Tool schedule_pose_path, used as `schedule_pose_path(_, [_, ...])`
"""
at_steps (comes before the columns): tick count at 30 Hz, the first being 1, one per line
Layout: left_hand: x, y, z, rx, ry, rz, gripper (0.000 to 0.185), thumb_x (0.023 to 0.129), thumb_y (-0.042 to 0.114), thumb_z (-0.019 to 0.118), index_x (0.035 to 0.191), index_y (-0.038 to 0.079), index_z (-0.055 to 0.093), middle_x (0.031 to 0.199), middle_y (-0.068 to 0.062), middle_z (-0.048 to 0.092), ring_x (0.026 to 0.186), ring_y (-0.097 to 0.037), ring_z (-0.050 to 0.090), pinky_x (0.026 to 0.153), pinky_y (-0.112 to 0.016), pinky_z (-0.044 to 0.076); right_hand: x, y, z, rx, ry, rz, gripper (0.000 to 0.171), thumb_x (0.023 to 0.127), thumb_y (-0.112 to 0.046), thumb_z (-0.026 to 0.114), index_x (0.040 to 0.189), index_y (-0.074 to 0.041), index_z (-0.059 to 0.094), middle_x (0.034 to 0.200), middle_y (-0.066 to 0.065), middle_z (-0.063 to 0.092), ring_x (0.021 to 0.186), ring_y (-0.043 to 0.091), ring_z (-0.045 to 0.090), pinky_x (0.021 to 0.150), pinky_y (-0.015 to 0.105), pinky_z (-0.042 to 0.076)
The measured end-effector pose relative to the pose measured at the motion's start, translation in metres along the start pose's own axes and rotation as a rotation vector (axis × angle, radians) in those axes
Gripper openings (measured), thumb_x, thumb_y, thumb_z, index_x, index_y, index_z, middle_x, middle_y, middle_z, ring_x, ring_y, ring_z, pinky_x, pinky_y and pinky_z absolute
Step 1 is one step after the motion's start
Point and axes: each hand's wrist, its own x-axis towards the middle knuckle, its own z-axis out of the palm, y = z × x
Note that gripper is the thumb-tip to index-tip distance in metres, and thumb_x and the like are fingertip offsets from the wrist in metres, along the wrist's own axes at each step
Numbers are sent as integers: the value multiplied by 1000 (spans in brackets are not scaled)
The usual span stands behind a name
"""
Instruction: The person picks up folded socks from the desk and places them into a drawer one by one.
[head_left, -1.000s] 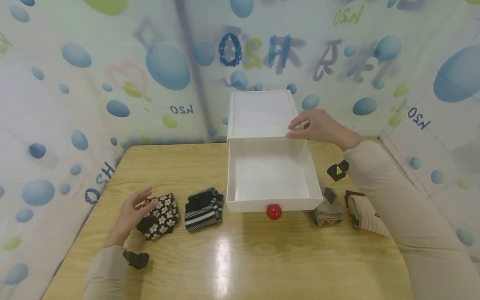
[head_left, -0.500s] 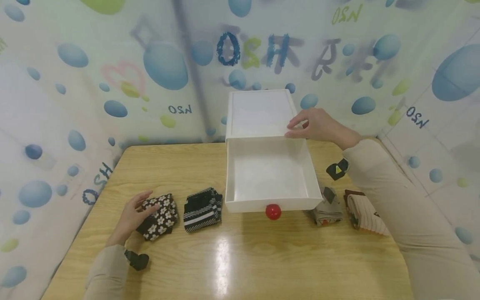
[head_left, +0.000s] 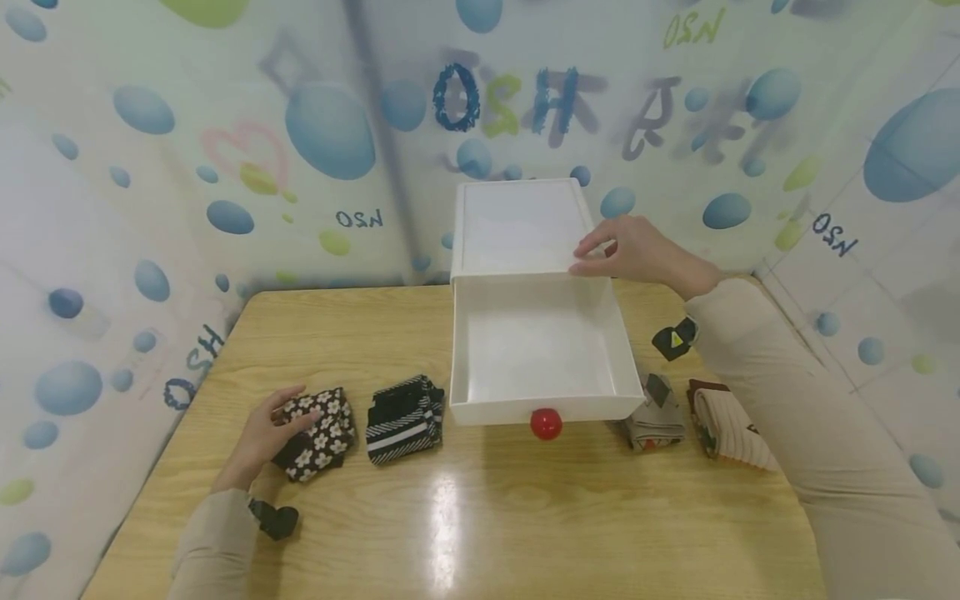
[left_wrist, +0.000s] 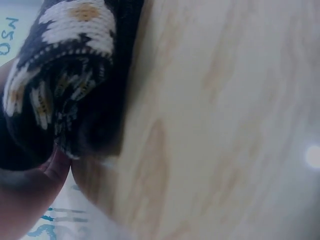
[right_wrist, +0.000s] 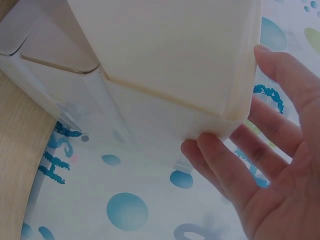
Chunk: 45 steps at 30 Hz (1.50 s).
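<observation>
- On the wooden table [head_left: 487,517], near its left edge, the person's left hand [head_left: 262,437] rests on the flowered sock bundle [head_left: 315,432], fingers curled round its near side; the left wrist view shows a fingertip tucked under the fabric [left_wrist: 60,75].
- Up at the back, the right hand [head_left: 637,250] steadies the white drawer box [head_left: 517,225] at its front right corner, fingers nearly straight and lying against the side with the thumb on top, pressing rather than clutching.
- To do this step well, I'd say the left hand should close fully around the bundle, so the fold does not spring apart when it comes up off the table.
- It would also help, I think, for the right hand to brace the box, since the pulled-out drawer [head_left: 540,350] with its red knob [head_left: 546,423] looks light and could slide.
- That flowered bundle is dark, nearly black, dotted with small white blossoms with orange centres, knitted and soft-looking, folded into a compact lump.
- Just beside it lies a black-and-white striped bundle [head_left: 405,418], apart from it; to the right of the drawer sit a grey bundle [head_left: 656,421] and a cream ribbed one [head_left: 731,429].
</observation>
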Motion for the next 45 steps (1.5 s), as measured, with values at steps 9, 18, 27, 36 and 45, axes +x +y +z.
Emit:
schedule_pose_path(9, [1,0,0,13,-2,-12,73,83,36,60,136,1,27,139,-27,19,121,-47,24,94,-58,28,1,3,2,-3,13,-6,36,79,-29,66,103,-2,65,113,16,55,96,36,55,77,44,48])
schedule_pose_path(18, [2,-1,-1,-14,0,-13,76,83,35,61,138,1,22,140,-28,14,121,-47,23,92,-58,30,2,4,2,0,7,1,36,79,-28,66,104,-2,64,115,14,54,98,34,54,78,44,48])
schedule_pose_path(27, [0,3,0,33,27,4,76,81,36,63,136,-1,26,140,-27,17,122,-49,20,93,-60,26,0,0,1,-3,14,28,37,79,-28,67,103,-1,64,113,16,55,96,34,54,78,44,47])
schedule_pose_path(36, [-1,7,2,5,44,8,76,81,32,65,136,-1,26,140,-27,16,123,-49,17,95,-61,22,-2,-1,0,-3,20,19,37,79,-29,67,103,-1,64,113,17,55,96,33,54,78,44,47])
schedule_pose_path(45, [-6,1,3,-122,71,-85,79,78,38,66,139,8,25,143,-25,10,123,-47,19,93,-58,29,-1,-2,1,5,16,18,37,79,-29,67,104,-1,64,114,17,55,96,33,55,78,44,47])
